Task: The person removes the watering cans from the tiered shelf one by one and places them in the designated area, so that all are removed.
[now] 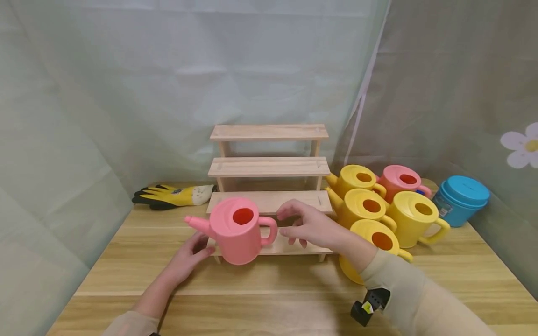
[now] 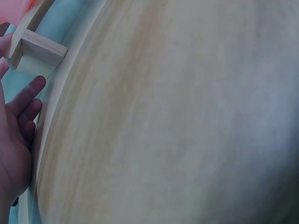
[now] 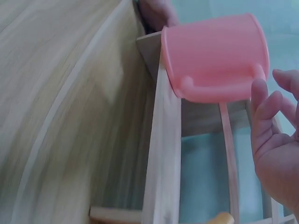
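A pink watering can (image 1: pixel 240 238) stands upright at the left end of the lowest step of a wooden tiered shelf (image 1: pixel 269 165), its spout pointing left and its handle right. My left hand (image 1: pixel 185 259) is low beside the can and the shelf's left end, fingers loosely bent and gripping nothing; whether it touches the shelf I cannot tell. In the left wrist view a shelf leg (image 2: pixel 43 49) shows just past its fingers. Right of the can's handle hovers my right hand (image 1: pixel 313 226), fingers relaxed and apart from it, holding nothing.
Several yellow watering cans (image 1: pixel 364 205) and another pink one (image 1: pixel 401 179) crowd the table right of the shelf. Behind them sits a blue lidded tub (image 1: pixel 461 199). Yellow-and-black gloves (image 1: pixel 174 196) lie left of the shelf. Fabric sheets (image 1: pixel 269 60) hang behind.
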Demonstrator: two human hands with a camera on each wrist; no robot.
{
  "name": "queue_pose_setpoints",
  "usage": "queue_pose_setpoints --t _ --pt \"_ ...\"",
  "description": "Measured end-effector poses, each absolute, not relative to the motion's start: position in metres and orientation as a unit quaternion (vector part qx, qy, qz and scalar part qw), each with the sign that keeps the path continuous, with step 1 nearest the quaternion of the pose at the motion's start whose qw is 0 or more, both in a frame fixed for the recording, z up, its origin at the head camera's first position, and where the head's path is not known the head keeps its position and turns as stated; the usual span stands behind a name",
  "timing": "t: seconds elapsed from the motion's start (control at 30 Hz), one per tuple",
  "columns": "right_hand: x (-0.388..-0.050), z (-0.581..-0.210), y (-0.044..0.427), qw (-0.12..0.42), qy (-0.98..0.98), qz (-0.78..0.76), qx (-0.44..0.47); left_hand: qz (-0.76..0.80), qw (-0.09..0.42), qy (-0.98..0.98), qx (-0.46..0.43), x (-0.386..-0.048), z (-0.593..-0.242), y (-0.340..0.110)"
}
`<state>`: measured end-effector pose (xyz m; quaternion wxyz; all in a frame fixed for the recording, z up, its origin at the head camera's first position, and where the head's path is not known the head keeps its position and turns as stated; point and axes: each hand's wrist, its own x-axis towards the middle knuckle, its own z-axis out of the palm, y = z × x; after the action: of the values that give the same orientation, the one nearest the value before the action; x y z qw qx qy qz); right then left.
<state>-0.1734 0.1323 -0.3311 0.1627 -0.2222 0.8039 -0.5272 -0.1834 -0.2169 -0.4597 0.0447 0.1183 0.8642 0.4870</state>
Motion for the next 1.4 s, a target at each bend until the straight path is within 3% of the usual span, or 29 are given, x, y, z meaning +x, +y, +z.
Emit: queue_pose_setpoints --t 0.83,1.4 --pt "-0.174 -0.355 0.09 0.138 0.772 -0.597 -0.167 0.479 0.045 0.869 0.116 -0.181 -0.458 -0.217" --pt "-0.171 -0.356 0.09 0.064 0.807 -0.569 -0.146 0.477 0.036 0.869 0.124 -0.181 -0.458 -0.216"
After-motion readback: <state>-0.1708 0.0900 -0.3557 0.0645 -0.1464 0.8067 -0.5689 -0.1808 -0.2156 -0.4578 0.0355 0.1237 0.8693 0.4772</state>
